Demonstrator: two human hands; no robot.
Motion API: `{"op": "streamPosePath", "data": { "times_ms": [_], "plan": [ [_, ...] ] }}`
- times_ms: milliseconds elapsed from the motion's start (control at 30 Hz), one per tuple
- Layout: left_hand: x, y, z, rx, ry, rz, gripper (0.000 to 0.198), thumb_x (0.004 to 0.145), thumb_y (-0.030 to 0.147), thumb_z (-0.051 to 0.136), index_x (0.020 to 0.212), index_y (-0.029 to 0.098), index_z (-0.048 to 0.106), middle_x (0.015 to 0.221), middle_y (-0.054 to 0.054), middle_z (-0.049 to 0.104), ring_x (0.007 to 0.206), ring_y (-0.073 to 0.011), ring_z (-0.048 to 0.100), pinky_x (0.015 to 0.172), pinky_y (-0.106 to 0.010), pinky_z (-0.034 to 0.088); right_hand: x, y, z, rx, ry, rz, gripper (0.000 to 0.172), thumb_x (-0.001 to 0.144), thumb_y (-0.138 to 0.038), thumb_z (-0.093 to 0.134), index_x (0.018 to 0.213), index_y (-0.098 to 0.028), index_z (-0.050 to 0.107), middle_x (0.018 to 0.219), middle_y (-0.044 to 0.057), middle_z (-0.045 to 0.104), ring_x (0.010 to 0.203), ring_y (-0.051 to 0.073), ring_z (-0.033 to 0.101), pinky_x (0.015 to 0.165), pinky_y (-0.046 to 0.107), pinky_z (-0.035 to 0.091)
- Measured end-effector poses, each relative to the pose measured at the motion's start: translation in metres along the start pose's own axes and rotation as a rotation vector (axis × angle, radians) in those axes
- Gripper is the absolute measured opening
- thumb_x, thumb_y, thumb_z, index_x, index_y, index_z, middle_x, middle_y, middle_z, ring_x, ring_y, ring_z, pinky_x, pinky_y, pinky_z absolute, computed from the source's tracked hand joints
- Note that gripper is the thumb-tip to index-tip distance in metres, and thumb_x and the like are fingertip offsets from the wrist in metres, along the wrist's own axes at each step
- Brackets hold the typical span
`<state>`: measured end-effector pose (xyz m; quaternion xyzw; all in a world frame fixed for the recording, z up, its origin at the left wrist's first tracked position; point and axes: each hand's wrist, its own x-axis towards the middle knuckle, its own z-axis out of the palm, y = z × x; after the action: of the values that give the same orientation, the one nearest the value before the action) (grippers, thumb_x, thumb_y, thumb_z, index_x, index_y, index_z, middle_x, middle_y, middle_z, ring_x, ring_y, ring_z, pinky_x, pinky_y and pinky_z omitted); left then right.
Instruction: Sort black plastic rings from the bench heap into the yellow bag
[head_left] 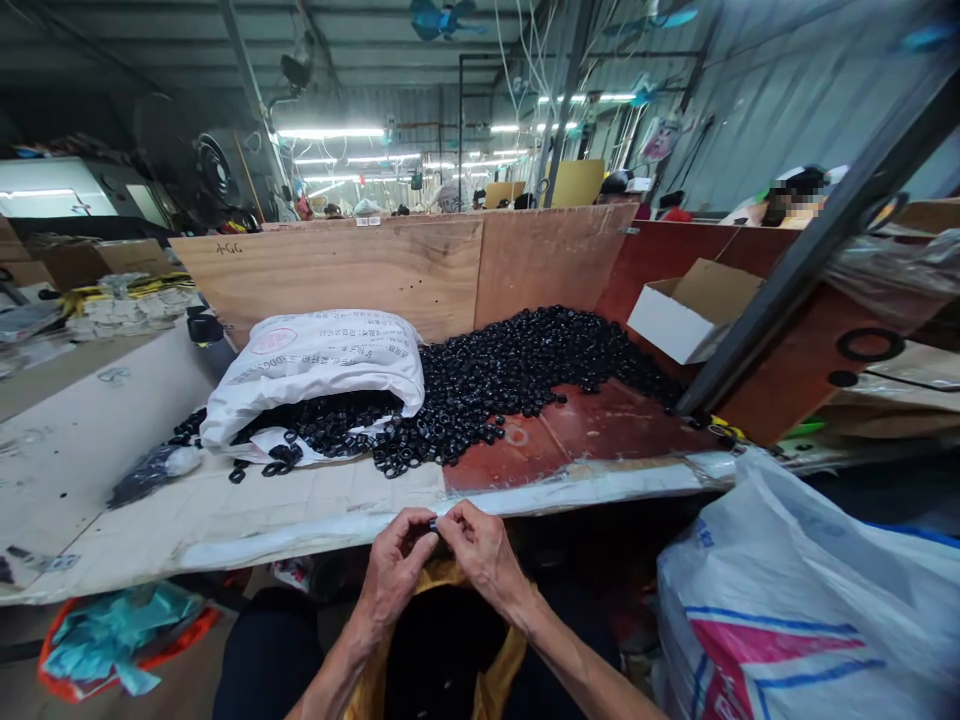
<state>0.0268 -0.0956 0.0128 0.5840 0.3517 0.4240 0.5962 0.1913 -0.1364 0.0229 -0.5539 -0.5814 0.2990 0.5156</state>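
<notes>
My left hand (394, 570) and my right hand (484, 552) meet just below the near edge of the workbench (315, 510). Their fingertips pinch a small black ring (433, 523) between them. Beneath the hands, a yellow-lined bag (439, 650) with a dark inside rests in my lap. On the bench ahead lies a big heap of black rings (517, 365). More rings spill from a white woven sack (315, 375) lying on its side to the left.
Plywood walls (450, 265) fence the back of the bench. An open cardboard box (686, 310) sits at the right rear, beside a slanting metal post (810, 250). A large white printed sack (810, 600) stands at my right. Other workers are seen far behind.
</notes>
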Motion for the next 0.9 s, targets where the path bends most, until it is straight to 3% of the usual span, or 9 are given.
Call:
{"op": "streamPosePath", "data": {
  "times_ms": [133,300,367,500,567,700,767,867,900],
  "plan": [
    [-0.003,0.000,-0.002,-0.022,-0.024,-0.017,0.029,0.086,0.037,0.071,0.106,0.017,0.068,0.103,-0.008,0.072,0.096,-0.0231,0.070,0.091,-0.037,0.057,-0.005,-0.002,0.004,0.027,-0.008,-0.096,0.016,0.092,-0.031,0.057,0.091,-0.020,0.068,0.082,0.002,0.067,0.072,0.016,0.060,0.069,0.025,0.046],
    [-0.008,-0.005,-0.003,0.343,0.000,0.267,0.019,0.090,0.030,0.064,0.105,0.020,0.072,0.106,-0.009,0.072,0.103,-0.0237,0.068,0.097,-0.038,0.053,-0.011,0.006,0.017,0.254,-0.007,0.348,0.031,0.091,-0.043,0.053,0.069,-0.021,0.052,0.054,-0.006,0.048,0.042,0.010,0.042,0.048,0.024,0.038],
    [-0.011,-0.007,-0.002,0.394,-0.005,0.310,0.019,0.090,0.028,0.064,0.104,0.020,0.073,0.107,-0.009,0.073,0.104,-0.0239,0.067,0.098,-0.038,0.053,-0.014,0.009,0.018,0.269,-0.025,0.412,0.034,0.091,-0.046,0.052,0.067,-0.021,0.049,0.054,-0.005,0.047,0.041,0.010,0.040,0.045,0.024,0.035],
    [-0.013,-0.010,0.000,0.221,-0.001,0.080,0.020,0.089,0.033,0.066,0.101,0.018,0.071,0.096,-0.007,0.073,0.088,-0.0213,0.070,0.082,-0.032,0.057,-0.020,0.009,0.011,0.128,-0.014,0.153,0.020,0.088,-0.038,0.058,0.084,-0.019,0.062,0.069,-0.001,0.057,0.056,0.013,0.052,0.053,0.024,0.039],
    [-0.014,-0.014,0.000,0.175,-0.011,0.024,0.023,0.089,0.035,0.066,0.102,0.017,0.069,0.094,-0.007,0.073,0.085,-0.0208,0.070,0.079,-0.031,0.058,-0.022,0.010,0.012,0.140,-0.020,0.113,0.018,0.088,-0.036,0.058,0.085,-0.019,0.063,0.071,0.000,0.058,0.057,0.013,0.053,0.054,0.024,0.040],
    [-0.025,-0.020,-0.004,0.384,0.000,0.190,0.020,0.093,0.029,0.060,0.107,0.019,0.069,0.106,-0.009,0.072,0.100,-0.0235,0.069,0.091,-0.035,0.055,-0.031,0.016,0.028,0.343,-0.032,0.365,0.018,0.086,-0.037,0.056,0.086,-0.019,0.059,0.054,-0.006,0.052,0.043,0.012,0.047,0.051,0.024,0.040],
    [-0.029,-0.018,-0.012,0.513,-0.068,0.290,0.021,0.095,0.026,0.056,0.111,0.021,0.068,0.112,-0.010,0.071,0.107,-0.0237,0.067,0.096,-0.036,0.053,-0.032,0.021,0.030,0.351,-0.076,0.434,0.016,0.084,-0.035,0.057,0.086,-0.019,0.059,0.048,-0.008,0.049,0.040,0.011,0.045,0.050,0.024,0.041],
    [-0.020,-0.005,-0.033,0.657,-0.241,0.285,0.018,0.094,0.029,0.058,0.107,0.022,0.068,0.103,-0.007,0.071,0.096,-0.0212,0.069,0.087,-0.032,0.055,-0.014,0.028,0.008,0.032,-0.104,0.284,0.014,0.082,-0.033,0.061,0.079,-0.019,0.062,0.057,-0.004,0.057,0.051,0.013,0.052,0.054,0.024,0.042],
    [-0.012,0.000,-0.041,0.707,-0.231,0.259,0.017,0.093,0.033,0.060,0.102,0.022,0.068,0.097,-0.006,0.071,0.089,-0.0206,0.069,0.082,-0.031,0.056,-0.001,0.031,-0.005,-0.120,-0.029,0.184,0.014,0.084,-0.033,0.061,0.081,-0.019,0.064,0.064,-0.001,0.060,0.059,0.015,0.056,0.060,0.025,0.044]
  ]
}}
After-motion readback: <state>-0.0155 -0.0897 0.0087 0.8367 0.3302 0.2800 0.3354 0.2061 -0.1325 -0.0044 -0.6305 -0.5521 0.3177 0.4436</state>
